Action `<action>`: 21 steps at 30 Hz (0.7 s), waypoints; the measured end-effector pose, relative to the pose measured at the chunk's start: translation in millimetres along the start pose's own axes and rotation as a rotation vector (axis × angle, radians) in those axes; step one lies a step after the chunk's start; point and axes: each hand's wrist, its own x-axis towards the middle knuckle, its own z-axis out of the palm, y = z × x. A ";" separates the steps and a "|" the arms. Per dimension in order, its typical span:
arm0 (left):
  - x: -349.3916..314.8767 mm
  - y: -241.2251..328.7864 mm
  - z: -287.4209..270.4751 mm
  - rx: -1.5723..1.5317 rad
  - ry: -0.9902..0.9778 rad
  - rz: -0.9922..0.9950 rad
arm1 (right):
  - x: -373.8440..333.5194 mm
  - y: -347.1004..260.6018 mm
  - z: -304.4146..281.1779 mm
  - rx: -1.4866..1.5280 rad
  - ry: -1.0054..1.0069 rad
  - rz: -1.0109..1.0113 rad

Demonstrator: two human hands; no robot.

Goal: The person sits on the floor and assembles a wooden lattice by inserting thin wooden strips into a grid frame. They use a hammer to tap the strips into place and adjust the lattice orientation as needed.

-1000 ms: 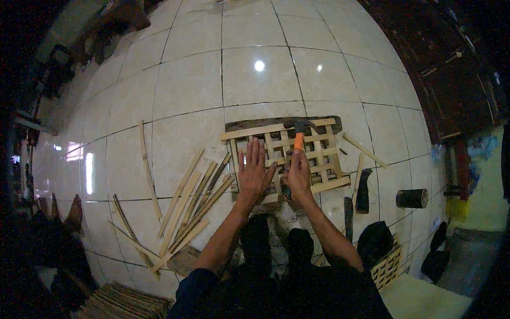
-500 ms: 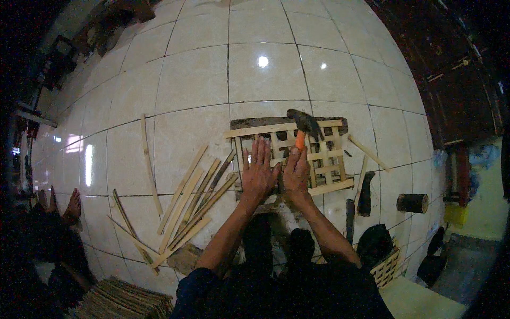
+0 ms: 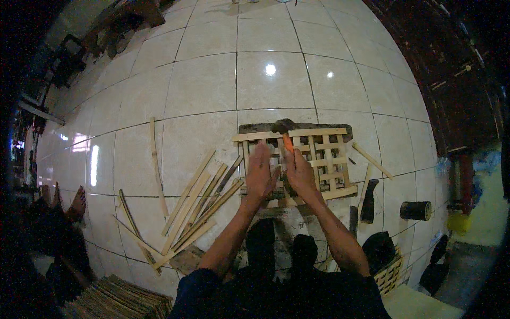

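Note:
A lattice panel of pale wooden strips (image 3: 333,175) lies on a dark wooden board (image 3: 255,128) in front of me. My right hand (image 3: 300,173) is closed around the orange handle of a hammer (image 3: 288,142). The hammer's dark head is over the panel's far strip; whether it touches is unclear. Above the panel's left part is my left hand (image 3: 259,173), its fingers smeared by motion but stretched out, the thumb apart. I see nothing held in it. The strips under both hands are partly hidden.
Loose pale strips (image 3: 186,199) lie on the tiled floor to the left. At the right are a dark-sheathed blade (image 3: 368,202) and a dark cylinder (image 3: 415,210). A stack of thin strips (image 3: 119,297) is at lower left, near another person's foot (image 3: 77,202).
The hammer's head has moved left along the panel's far strip. My left hand, flat on the panel before, is now blurred in motion. The whole view has shifted slightly.

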 end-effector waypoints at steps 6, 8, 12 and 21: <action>0.4 -46.9 5.2 -0.532 0.079 -0.522 | -34.8 31.8 -19.0 0.216 0.041 0.165; -1.7 -41.1 22.3 -0.546 0.097 -0.429 | -37.9 40.2 -16.2 0.271 0.068 0.204; 15.2 -1.7 1.8 -0.693 -0.071 -0.352 | -36.5 32.1 -1.3 0.493 0.110 0.280; 21.1 -10.9 26.7 -1.043 -0.182 -0.415 | -6.9 60.5 65.1 0.487 0.282 0.210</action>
